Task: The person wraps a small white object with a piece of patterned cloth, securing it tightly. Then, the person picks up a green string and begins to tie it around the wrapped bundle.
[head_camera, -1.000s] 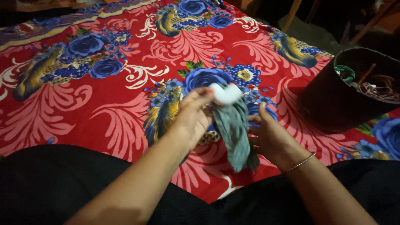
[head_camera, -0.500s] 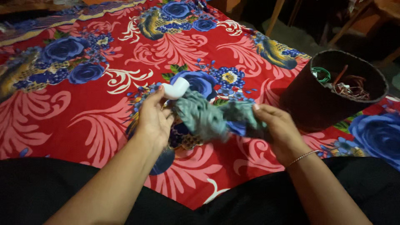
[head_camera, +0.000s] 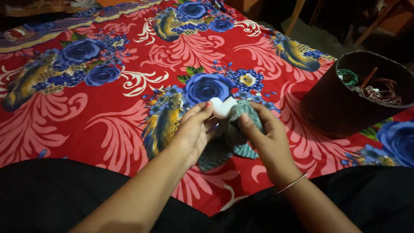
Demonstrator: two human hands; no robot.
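Both hands meet over a red cloth [head_camera: 108, 125] printed with blue roses, pale fern-like fronds and gold feathers; it drapes flat over the surface below. The left hand [head_camera: 194, 133] pinches a small white piece [head_camera: 223, 107], smooth and rounded like plastic, its grip closed on it with thumb and fingertips. The right hand [head_camera: 267, 140] clasps a teal fabric [head_camera: 237, 133], soft and crumpled, with a fine ribbed or striped weave; folds of it bunch between the two palms and hang just above the cloth. The white piece touches the top of the fabric. A thin metal bangle [head_camera: 293, 183] circles the right wrist. To the right, well apart, stands a dark round tub [head_camera: 332, 108] holding tangled wires and a green coil.
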